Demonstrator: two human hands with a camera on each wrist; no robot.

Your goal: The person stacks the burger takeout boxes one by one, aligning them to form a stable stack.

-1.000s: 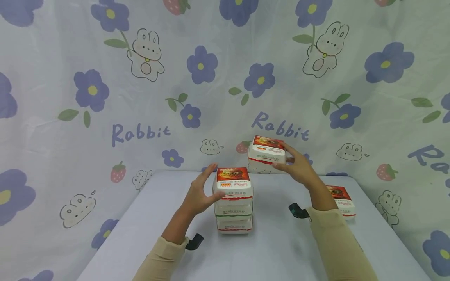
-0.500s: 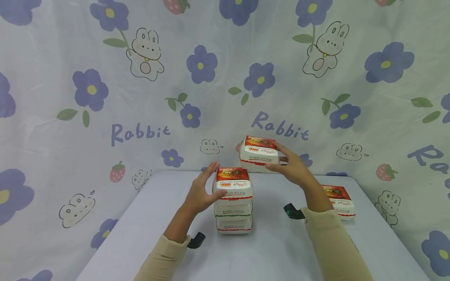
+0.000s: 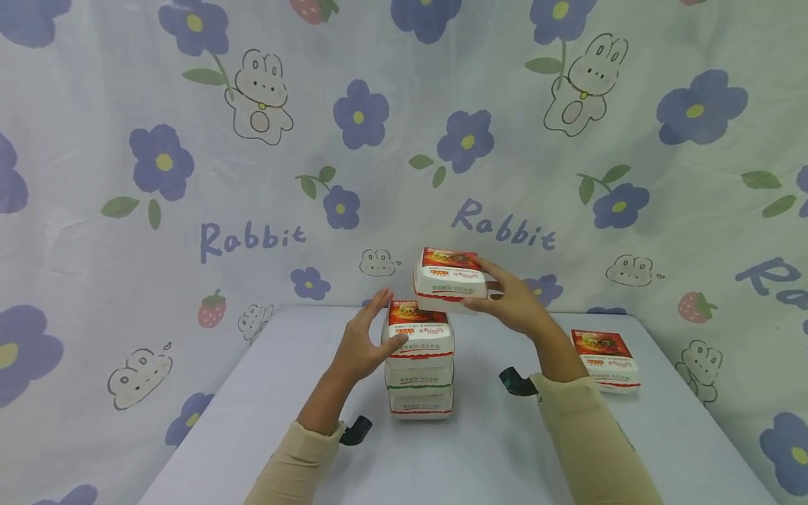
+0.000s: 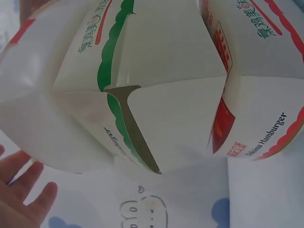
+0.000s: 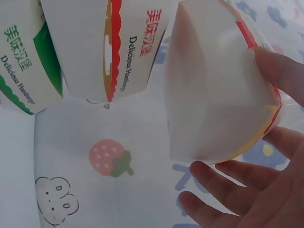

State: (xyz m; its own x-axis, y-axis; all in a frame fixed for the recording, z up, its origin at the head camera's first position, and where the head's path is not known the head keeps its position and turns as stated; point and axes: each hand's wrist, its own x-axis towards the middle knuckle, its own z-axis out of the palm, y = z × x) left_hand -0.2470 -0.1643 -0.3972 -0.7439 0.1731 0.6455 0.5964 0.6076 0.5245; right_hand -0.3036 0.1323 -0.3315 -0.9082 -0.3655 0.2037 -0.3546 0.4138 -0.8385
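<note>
My right hand [image 3: 514,305] holds a white hamburger box [image 3: 451,284] with a red printed lid, thumb in front and fingers behind, above and slightly right of a stack. In the right wrist view the held box [image 5: 213,80] tilts, its plain underside showing. The stack has three hamburger boxes: a red-trimmed top box [image 3: 419,342], a green-trimmed middle box [image 3: 419,375] and a red-trimmed bottom box [image 3: 421,403]. My left hand [image 3: 361,351] is spread at the left side of the top box, thumb at its front. In the left wrist view its fingers [image 4: 28,183] are extended beside the boxes.
Another hamburger box [image 3: 604,361] lies on the right of the white table [image 3: 480,449], beyond my right forearm. A curtain [image 3: 404,154] printed with flowers and rabbits hangs behind the table. A dark wrist camera [image 3: 517,382] juts inward from the right sleeve.
My right hand has carried its hamburger box leftward and slightly down, so it now overlaps the stack's back right corner in view. The left hand has barely moved.
</note>
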